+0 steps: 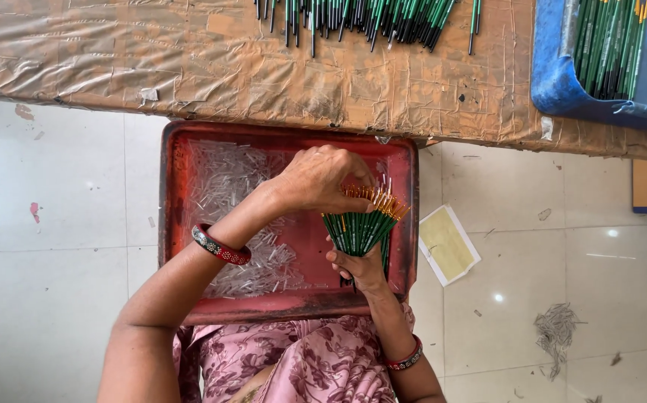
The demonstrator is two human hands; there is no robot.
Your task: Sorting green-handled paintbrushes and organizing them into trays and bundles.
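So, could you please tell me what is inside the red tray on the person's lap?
The red tray holds a scatter of small clear plastic pieces. The left hand, the right hand and the bundle of green pens cover its right side.

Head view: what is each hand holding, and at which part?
The right hand grips a fanned bundle of green pens by its lower end. The left hand rests on the orange tips; whether it grips anything cannot be told.

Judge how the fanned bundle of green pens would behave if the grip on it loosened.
The bundle of green pens would probably splay and slip apart, since only the right hand pinches its base. The thin round barrels look light and apt to roll in the red tray.
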